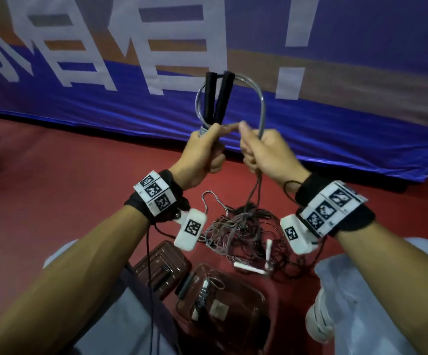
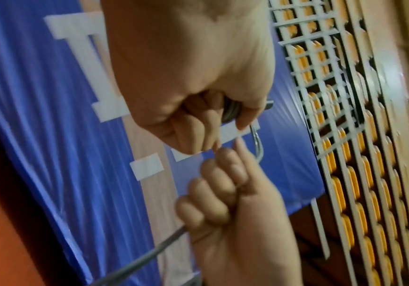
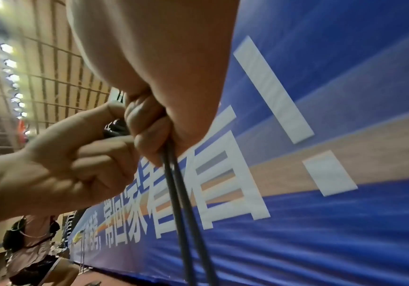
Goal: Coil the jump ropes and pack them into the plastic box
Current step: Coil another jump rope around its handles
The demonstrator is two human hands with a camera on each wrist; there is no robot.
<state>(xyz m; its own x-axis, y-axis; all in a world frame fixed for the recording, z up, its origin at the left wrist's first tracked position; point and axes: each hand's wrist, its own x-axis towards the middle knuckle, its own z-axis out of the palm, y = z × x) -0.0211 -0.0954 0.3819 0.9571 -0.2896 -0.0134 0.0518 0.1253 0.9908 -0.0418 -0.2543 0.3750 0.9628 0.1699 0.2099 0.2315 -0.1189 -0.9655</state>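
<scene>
A grey, plastic-coated jump rope with two black cylindrical handles (image 1: 218,97) stands upright out of the left hand (image 1: 202,152), its cord wound round the handle bases and arching over into the right hand (image 1: 266,152), then hanging in two strands below it. Beneath both hands lies a tangled heap of thin ropes with white handles (image 1: 248,231). Nearer the body sits a clear rectangular plastic box (image 1: 246,326), holding one coiled rope.

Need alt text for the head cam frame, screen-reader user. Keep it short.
Two raised hands coil a grey jump rope: the left hand grips its two black handles upright, the right hand holds the rope's loop. Below on the red floor lie tangled ropes and clear plastic boxes.
</scene>
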